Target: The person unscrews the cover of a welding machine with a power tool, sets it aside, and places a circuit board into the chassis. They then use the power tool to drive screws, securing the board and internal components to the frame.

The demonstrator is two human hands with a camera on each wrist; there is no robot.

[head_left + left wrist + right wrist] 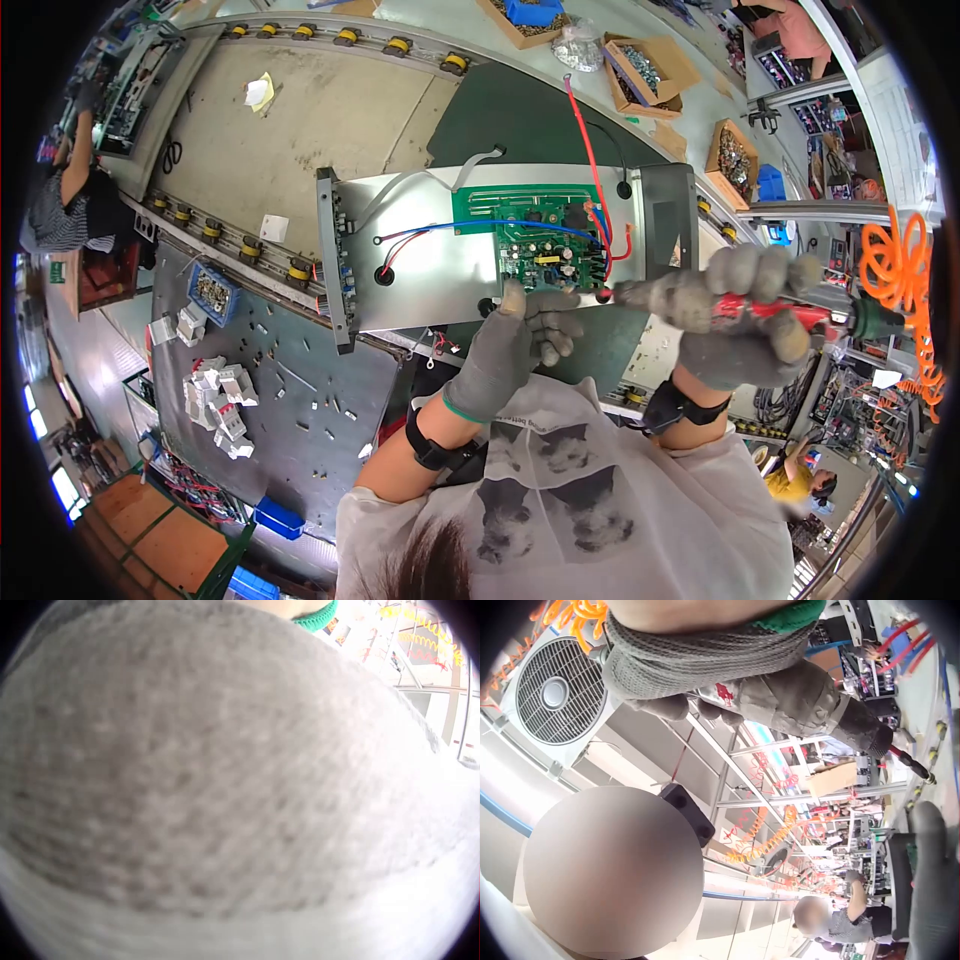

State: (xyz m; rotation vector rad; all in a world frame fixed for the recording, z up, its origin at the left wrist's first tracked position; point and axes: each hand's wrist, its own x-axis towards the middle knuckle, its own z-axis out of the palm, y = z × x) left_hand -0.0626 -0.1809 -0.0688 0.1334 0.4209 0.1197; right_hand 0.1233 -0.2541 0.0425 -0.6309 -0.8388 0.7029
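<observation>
My gloved right hand (745,330) grips a red and grey power screwdriver (665,300), held nearly level across the head view. Its bit (913,764) points toward a green circuit board (520,215) mounted on a silver metal chassis (410,290). At the chassis's near edge is my gloved left hand (500,355), thumb raised and fingers bent, just left of the bit's tip. Whether those fingers pinch something small I cannot tell. Red and blue wires (480,224) cross the board, and a grey ribbon cable (410,180) lies on the chassis. Glove fabric fills most of the left wrist view.
Roller rails (345,37) run behind the chassis. White connector blocks (215,395) and a blue bin (213,292) of small parts sit on the left bench. Cardboard boxes of hardware (640,75) stand at the back right. An orange coiled hose (893,265) hangs at right.
</observation>
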